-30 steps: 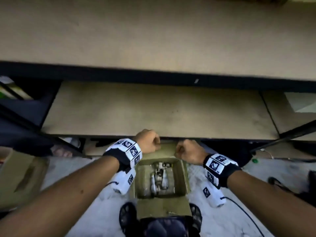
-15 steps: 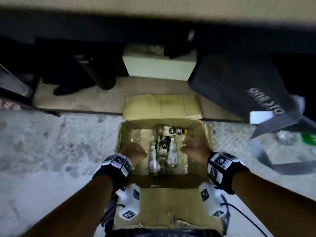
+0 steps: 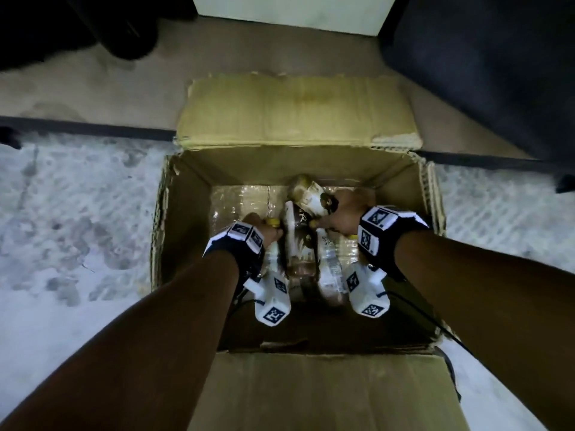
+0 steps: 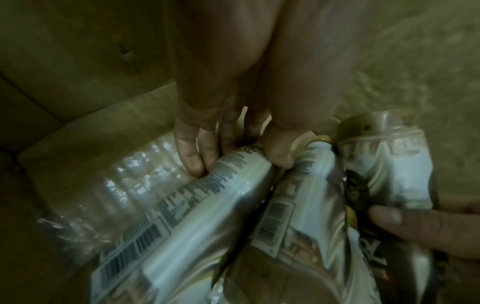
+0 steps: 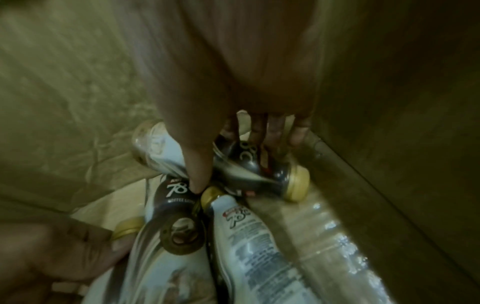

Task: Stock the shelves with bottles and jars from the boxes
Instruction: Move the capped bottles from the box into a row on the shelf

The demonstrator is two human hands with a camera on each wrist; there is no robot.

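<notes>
An open cardboard box [image 3: 186, 213] stands on the floor with several coffee-drink bottles lying in it. My left hand [image 3: 258, 227] grips the neck of the left white-labelled bottle [image 3: 272, 259] below its gold cap; its fingers [image 4: 197, 156] curl round that bottle [image 4: 233, 179]. My right hand [image 3: 342, 213] grips a dark-labelled bottle [image 3: 308, 194] that lies crosswise at the far end; in the right wrist view the fingers [image 5: 298, 131] and thumb wrap this bottle [image 5: 246, 162], whose gold cap [image 5: 296, 185] points right. Between the hands lie a middle bottle [image 3: 300, 244] and a right bottle [image 3: 329, 269].
Crinkled clear plastic film [image 3: 239, 200] covers the box bottom. The far flap [image 3: 295, 113] rests on the lowest shelf board [image 3: 93, 88]. On that board are a dark bag [image 3: 482, 73] at right, a white box [image 3: 286, 10] behind, and dark items [image 3: 93, 20] at left.
My view dropped from the shelf boards to the box. Both hands went down from the shelf edge into the box and closed on bottles.
</notes>
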